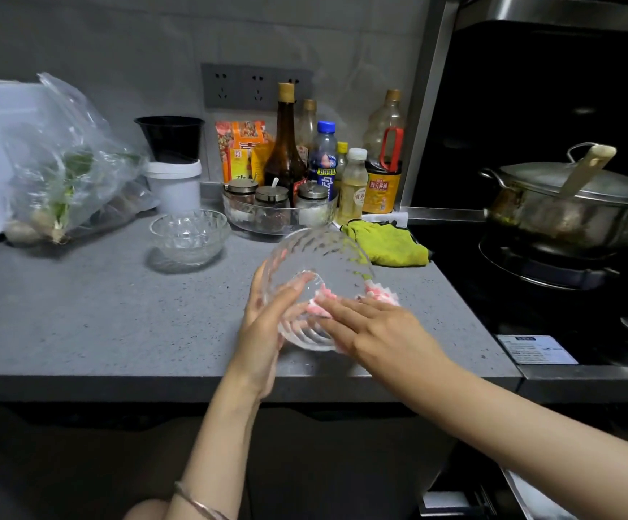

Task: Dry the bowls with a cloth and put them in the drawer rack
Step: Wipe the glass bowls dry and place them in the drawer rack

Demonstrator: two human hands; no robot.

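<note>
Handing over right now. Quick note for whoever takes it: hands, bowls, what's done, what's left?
Left hand grips the clear ribbed glass bowl, tilted above the grey speckled countertop.
Right hand presses the pink-and-white cloth with straight fingers against the bowl's outside.
A second cut-glass bowl sits on the countertop, further back to the left.
Done: nothing visibly racked; the drawer rack is out of view.
Left: finish wiping this bowl, dry the other, rack both.

Yellow label [378,191] on the dark bottle [374,168] reads 海天酱油 — others blurred.
</note>
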